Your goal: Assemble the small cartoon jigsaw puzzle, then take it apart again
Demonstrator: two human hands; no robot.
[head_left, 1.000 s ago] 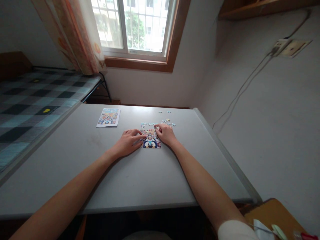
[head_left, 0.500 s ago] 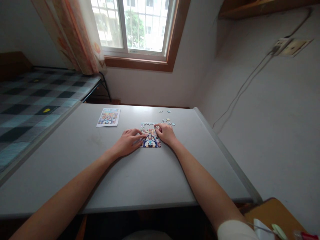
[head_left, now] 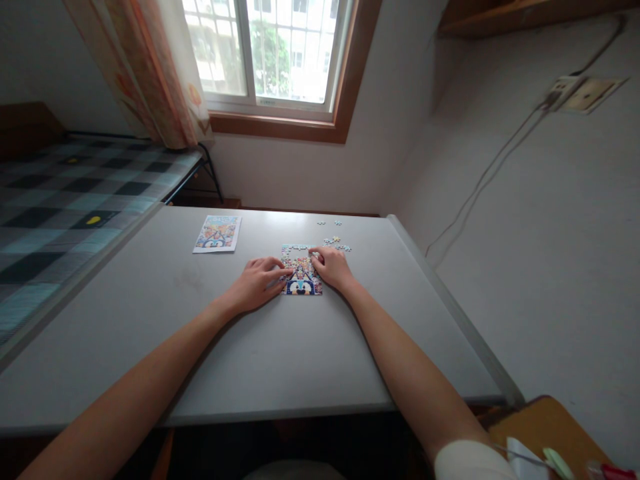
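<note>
A colourful jigsaw puzzle (head_left: 302, 287) lies flat on the grey table (head_left: 290, 360), with a gap showing in its upper part below the top border. My left hand (head_left: 260, 281) rests at the puzzle's left edge, fingers apart, the fingertips touching its surface. On the other side, my right hand (head_left: 330, 265) lies over the upper right edge with thumb and index finger bent towards the gap. Whether a piece sits under those fingertips is too small to make out. Several loose puzzle pieces (head_left: 332, 239) lie just beyond my right hand.
A printed reference picture (head_left: 217, 235) lies at the table's back left. Two small groups of pieces sit near the far edge. A bed (head_left: 100, 180) stands to the left, and a wooden stool or chair (head_left: 560, 427) with small items is at the lower right.
</note>
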